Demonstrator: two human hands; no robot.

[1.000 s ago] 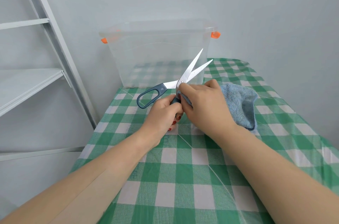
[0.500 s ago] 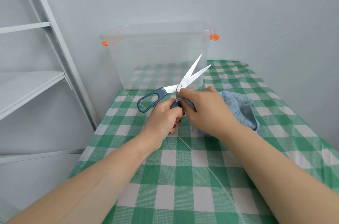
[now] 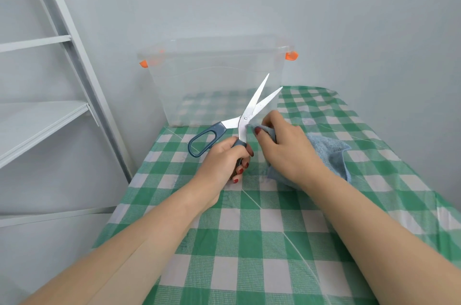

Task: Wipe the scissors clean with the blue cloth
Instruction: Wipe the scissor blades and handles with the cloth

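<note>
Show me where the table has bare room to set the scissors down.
Bare table lies between the forearms, near the camera, and right of the clear bin, behind the blue cloth. Crowded: in front of the bin, where the left hand grips the scissors and the right hand pinches the cloth.

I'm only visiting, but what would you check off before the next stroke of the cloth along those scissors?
1. Scissors held firmly: ok. The left hand grips the lower handle.
2. Blue cloth in hand: ok. The right hand pinches a fold of it.
3. Cloth meets metal: ok. The pinched fold touches the blade beside the pivot.
4. Blades spread for wiping: ok. They stand open in a V.
5. Bare fingertips away from the cutting edge: cannot tell. They are close to the blade.
6. Blades already clean: cannot tell. No dirt shows at this size.
</note>
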